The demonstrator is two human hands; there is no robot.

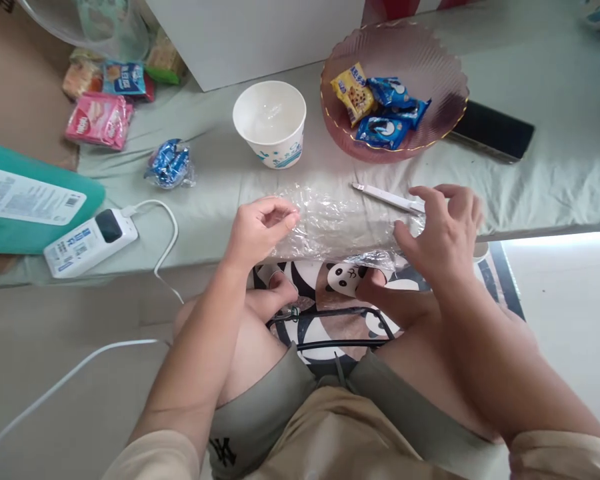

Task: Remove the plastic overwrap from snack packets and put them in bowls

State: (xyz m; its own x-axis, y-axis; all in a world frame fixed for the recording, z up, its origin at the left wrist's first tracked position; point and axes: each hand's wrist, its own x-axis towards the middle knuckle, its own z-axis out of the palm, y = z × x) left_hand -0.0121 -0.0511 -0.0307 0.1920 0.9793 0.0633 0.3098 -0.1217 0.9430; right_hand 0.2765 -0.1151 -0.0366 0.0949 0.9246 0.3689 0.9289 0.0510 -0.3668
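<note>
A crinkled sheet of clear plastic film (330, 223) lies along the front edge of the cloth, part of it hanging over. My left hand (260, 227) is closed, thumb and forefinger pinching the film's left end. My right hand (443, 230) is at the film's right end, thumb and fingers apart and curved, with nothing visibly gripped. Just by its fingertips lies a slim white utility knife (385, 197), its right end partly behind the hand. Beyond the film stands a white paper cup (280, 150) with blue print and some clear plastic inside.
A pink scalloped bowl (340, 143) holds blue and yellow snack packets, with a black phone (500, 130) beside it. Blue packets wrapped in clear film (170, 163) lie left. Further left are a pink packet (100, 120), a white power strip (90, 243) and a green bottle (87, 193).
</note>
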